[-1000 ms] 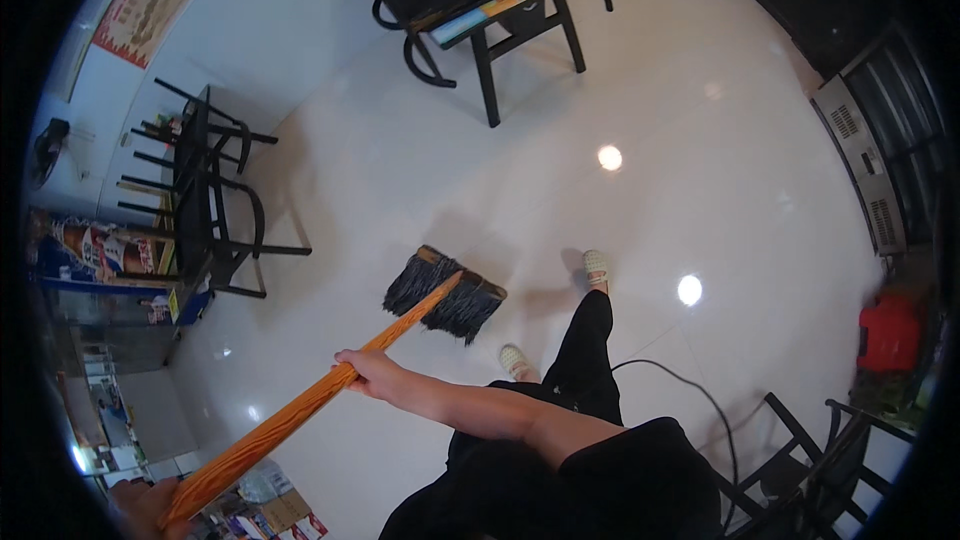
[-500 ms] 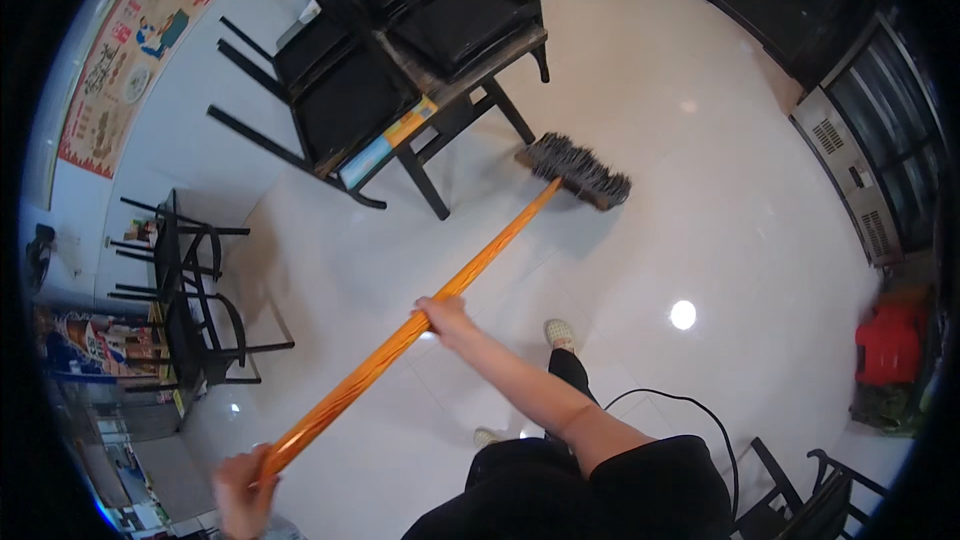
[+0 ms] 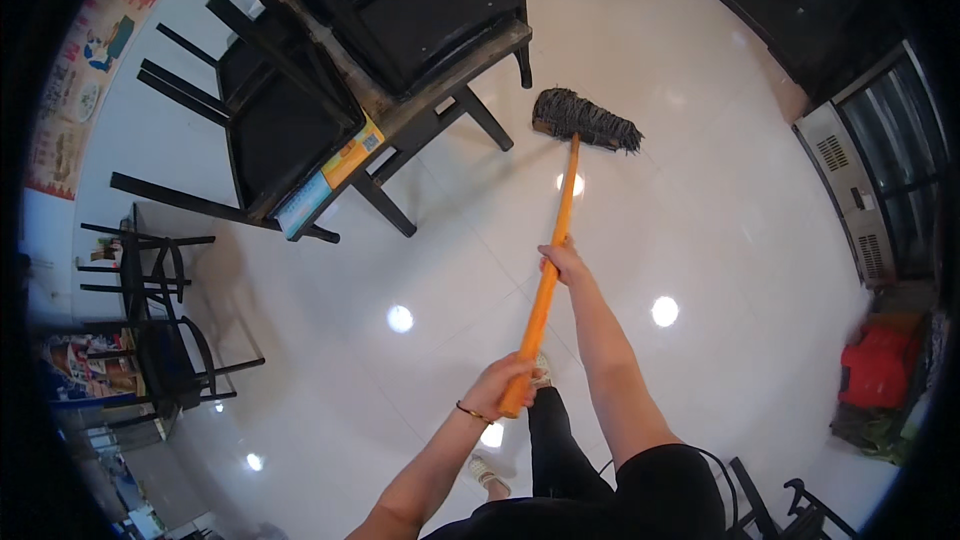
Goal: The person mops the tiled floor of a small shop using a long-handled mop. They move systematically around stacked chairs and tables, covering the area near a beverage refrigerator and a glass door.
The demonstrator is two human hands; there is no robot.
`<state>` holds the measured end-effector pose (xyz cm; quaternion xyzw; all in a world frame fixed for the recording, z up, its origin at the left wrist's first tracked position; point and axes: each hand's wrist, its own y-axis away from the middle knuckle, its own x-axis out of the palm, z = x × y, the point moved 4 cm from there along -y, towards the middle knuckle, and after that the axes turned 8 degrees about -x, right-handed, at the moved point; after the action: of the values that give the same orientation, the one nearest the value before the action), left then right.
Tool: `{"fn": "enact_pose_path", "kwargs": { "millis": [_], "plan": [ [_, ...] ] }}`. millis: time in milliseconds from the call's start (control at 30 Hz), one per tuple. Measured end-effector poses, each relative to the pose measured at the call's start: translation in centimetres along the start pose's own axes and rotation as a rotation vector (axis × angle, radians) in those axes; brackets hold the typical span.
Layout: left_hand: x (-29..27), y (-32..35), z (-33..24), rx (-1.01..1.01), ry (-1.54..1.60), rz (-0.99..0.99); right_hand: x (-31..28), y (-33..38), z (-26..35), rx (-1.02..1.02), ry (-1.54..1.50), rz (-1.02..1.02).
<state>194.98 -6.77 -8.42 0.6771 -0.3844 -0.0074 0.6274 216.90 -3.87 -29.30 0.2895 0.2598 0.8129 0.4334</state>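
Observation:
I hold a mop with a long orange handle (image 3: 555, 240) and a dark stringy head (image 3: 588, 120). My right hand (image 3: 563, 262) grips the handle about midway. My left hand (image 3: 503, 385), with a thin bracelet at the wrist, is closed around the near end of the handle. The mop head rests on the glossy white tiled floor (image 3: 700, 200), just right of a table leg. The handle points straight away from me.
A dark table (image 3: 440, 105) stands ahead on the left with black chairs (image 3: 270, 120) turned upside down on it. More black chairs (image 3: 160, 340) stand at the left. A metal cabinet (image 3: 850, 190) and a red object (image 3: 878, 368) are at the right.
The mop swung from my left to straight ahead. Its head slid across the floor to beside the table leg. My left hand came in toward my body.

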Motion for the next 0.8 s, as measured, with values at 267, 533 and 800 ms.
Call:
{"fn": "enact_pose_path", "kwargs": {
  "millis": [267,533,800],
  "plan": [
    [-4.7,0.9,6.4,-0.022,0.072,0.063,1.3,5.4,-2.5,0.196,0.881,-0.095],
    [-12.4,14.0,18.8,-0.037,0.011,0.018,4.3,18.8,-15.6,0.316,1.232,0.247],
    [-26.3,35.0,37.0,-0.234,-0.083,-0.369,13.0,43.5,-34.9,0.5,0.961,0.546]
  ]
}}
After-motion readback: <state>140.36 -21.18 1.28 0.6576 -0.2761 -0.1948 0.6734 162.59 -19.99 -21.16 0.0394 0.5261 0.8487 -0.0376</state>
